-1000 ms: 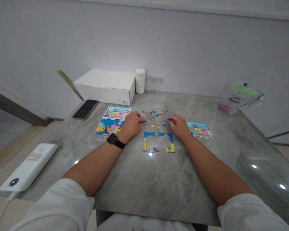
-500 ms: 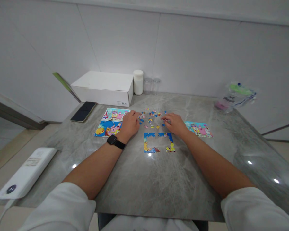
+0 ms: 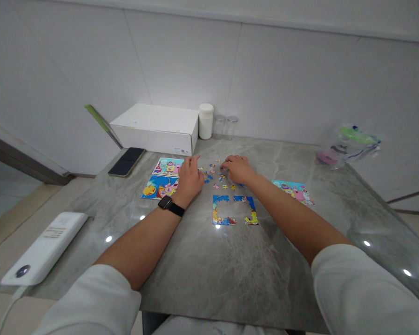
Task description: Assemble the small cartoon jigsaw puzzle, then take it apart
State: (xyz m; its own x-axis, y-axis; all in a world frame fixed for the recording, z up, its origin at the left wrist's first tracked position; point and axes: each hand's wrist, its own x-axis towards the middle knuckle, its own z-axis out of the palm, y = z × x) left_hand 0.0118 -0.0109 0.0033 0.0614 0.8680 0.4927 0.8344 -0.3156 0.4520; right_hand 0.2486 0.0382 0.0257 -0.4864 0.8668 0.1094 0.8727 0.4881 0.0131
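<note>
Several loose puzzle pieces (image 3: 210, 176) lie scattered between my two hands. My left hand (image 3: 191, 177) rests at their left side, fingers apart and holding nothing visible, partly over two picture sheets (image 3: 159, 186). Over the right part of the pieces is my right hand (image 3: 238, 169), its fingers bent down onto them; whether a piece is between the fingertips is too small to tell. Nearer to me lies a partly joined puzzle frame (image 3: 217, 215), with a hollow middle and gaps at top and bottom. Another picture card (image 3: 295, 191) lies right of my right forearm.
A white box (image 3: 153, 128), a white bottle (image 3: 206, 122) and two clear jars (image 3: 225, 127) stand at the back of the grey table (image 3: 230, 279). A phone (image 3: 126, 162) and a white device (image 3: 45, 249) lie left; a plastic bag (image 3: 347, 146) sits back right.
My right hand has moved left and slightly away from me, over the pieces. My left index finger has lifted and points outward. The view has shifted slightly.
</note>
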